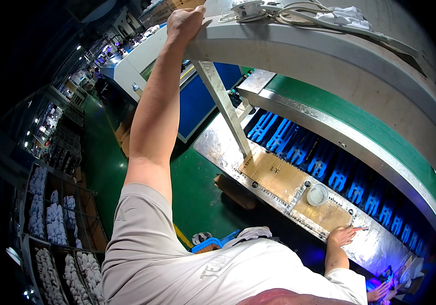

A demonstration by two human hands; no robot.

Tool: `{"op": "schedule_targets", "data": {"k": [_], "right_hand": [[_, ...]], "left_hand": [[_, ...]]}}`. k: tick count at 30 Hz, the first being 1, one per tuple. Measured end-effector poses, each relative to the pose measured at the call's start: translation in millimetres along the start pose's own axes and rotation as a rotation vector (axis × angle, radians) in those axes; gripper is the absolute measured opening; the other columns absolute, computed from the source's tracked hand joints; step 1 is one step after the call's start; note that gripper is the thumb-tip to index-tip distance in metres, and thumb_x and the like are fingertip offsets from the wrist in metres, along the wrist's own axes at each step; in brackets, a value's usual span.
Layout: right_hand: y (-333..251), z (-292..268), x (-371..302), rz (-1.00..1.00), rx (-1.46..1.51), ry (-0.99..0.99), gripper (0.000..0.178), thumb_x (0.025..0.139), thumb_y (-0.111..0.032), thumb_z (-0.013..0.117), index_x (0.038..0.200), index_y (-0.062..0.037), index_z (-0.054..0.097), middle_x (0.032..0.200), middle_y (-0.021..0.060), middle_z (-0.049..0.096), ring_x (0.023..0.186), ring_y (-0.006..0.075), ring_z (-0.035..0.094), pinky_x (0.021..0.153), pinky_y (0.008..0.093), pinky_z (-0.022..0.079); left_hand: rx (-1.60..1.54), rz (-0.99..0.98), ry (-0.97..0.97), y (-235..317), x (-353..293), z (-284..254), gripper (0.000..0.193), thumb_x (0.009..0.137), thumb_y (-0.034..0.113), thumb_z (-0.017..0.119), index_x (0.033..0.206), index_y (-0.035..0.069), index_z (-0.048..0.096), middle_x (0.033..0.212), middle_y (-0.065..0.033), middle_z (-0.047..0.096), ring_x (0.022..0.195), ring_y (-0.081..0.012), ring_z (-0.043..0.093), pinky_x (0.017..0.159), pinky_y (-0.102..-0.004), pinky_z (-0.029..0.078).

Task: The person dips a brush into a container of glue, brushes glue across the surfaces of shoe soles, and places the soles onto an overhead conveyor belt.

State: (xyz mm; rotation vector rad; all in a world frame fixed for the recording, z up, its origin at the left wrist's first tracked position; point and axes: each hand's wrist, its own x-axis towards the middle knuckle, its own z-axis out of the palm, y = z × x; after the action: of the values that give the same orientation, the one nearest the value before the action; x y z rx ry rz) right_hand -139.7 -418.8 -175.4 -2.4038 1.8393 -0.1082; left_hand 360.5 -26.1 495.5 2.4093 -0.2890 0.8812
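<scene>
My left arm reaches up and forward. My left hand (185, 24) is closed at the left end of a pale arched machine housing (319, 43); what its fingers grip is hidden. Lower on the right, my right hand (341, 236) rests over a metal ledge (375, 244), by the edge of a flat cardboard sheet (274, 175). From its fingertips sticks a thin red stick-like thing (361, 229), apparently held. A small round tub (317, 194) with pale contents stands on the cardboard, beyond that hand.
Blue clamp-like fixtures (337, 180) line the machine behind the ledge. Another person's hands (379, 292) work under violet light at lower right. Cables (304, 12) and white cloth lie on the housing. A rack with white bundles (55, 221) stands left. A slanted metal strut (223, 107) rises from the ledge.
</scene>
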Motion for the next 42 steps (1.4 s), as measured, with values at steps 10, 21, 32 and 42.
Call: {"op": "schedule_targets", "data": {"k": [10, 21, 32, 42], "right_hand": [[-2, -1, -1, -0.007, -0.023, -0.007, 0.046, 0.098, -0.021, 0.052, 0.144, -0.0153, 0.051, 0.158, 0.0068, 0.046, 0.151, 0.0282, 0.036, 0.122, 0.0562, 0.027], [-2, 2, -2, -0.008, -0.036, 0.029, 0.045, 0.097, -0.023, 0.052, 0.142, -0.0157, 0.053, 0.156, 0.0052, 0.049, 0.150, 0.0262, 0.038, 0.120, 0.0565, 0.029], [-4, -4, -3, -0.009, -0.022, 0.021, 0.045, 0.097, -0.019, 0.054, 0.142, -0.0160, 0.052, 0.157, 0.0084, 0.047, 0.149, 0.0288, 0.038, 0.121, 0.0555, 0.029], [-1, 9, -2, -0.019, -0.021, 0.055, 0.044, 0.097, -0.023, 0.053, 0.141, -0.0160, 0.053, 0.154, 0.0069, 0.051, 0.149, 0.0275, 0.039, 0.120, 0.0563, 0.029]], "left_hand": [[0.047, 0.040, 0.026, -13, 8, 4, 0.046, 0.090, 0.052, 0.061, 0.106, 0.014, 0.083, 0.110, -0.0151, 0.078, 0.108, -0.0330, 0.071, 0.098, -0.0421, 0.050], [0.064, 0.017, -0.008, -12, 10, 4, 0.047, 0.090, 0.052, 0.061, 0.107, 0.014, 0.083, 0.109, -0.0161, 0.078, 0.107, -0.0339, 0.071, 0.097, -0.0423, 0.051], [-0.116, -0.024, 0.037, 11, -10, -6, 0.036, 0.086, 0.032, 0.066, 0.082, -0.002, 0.076, 0.074, -0.0108, 0.073, 0.074, -0.0231, 0.069, 0.070, -0.0383, 0.052], [-0.172, -0.013, 0.036, 6, -6, -3, 0.037, 0.087, 0.032, 0.065, 0.083, -0.002, 0.077, 0.075, -0.0112, 0.074, 0.070, -0.0204, 0.069, 0.068, -0.0357, 0.054]]}}
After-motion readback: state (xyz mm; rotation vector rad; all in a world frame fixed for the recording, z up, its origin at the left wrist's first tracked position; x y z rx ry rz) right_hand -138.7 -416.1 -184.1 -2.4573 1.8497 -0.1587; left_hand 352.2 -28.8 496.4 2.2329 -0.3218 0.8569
